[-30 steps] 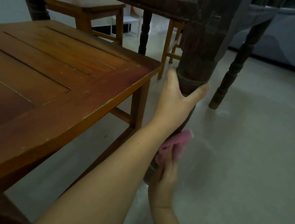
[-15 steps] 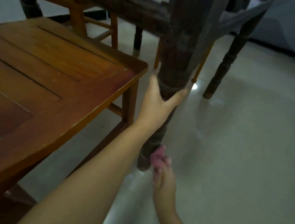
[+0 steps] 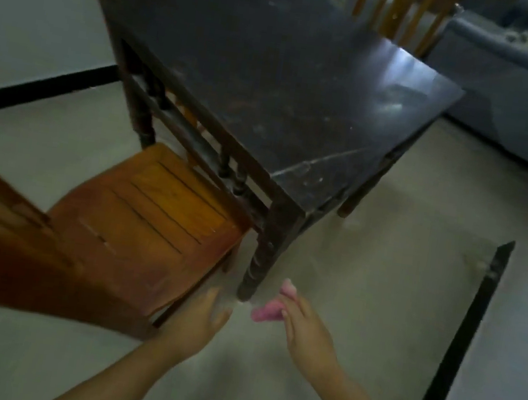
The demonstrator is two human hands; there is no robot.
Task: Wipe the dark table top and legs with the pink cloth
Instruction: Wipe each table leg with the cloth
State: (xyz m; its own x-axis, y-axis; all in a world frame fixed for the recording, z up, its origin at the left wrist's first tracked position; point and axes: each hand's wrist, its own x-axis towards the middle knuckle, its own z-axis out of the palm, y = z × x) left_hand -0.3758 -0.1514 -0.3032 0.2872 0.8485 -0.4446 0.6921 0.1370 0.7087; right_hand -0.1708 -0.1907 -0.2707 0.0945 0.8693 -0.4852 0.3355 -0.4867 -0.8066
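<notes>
Beside turned wooden leg [image 3: 261,260], crumpled pink cloth [image 3: 269,312]

Both forearms bare to the frame's edge, no sleeves

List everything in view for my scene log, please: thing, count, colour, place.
dark table: one, black-brown, centre, turned legs.
near chair: one, orange-brown, left of the table's near leg.
far chairs: two slatted backs visible, light wood, behind the table.
sofa: one, grey-blue, upper right.
floor: pale, with a black strip at right.
pink cloth: one, held just off the near leg's foot.
left hand: open, holds nothing.
right hand: fingers grip the cloth.
</notes>
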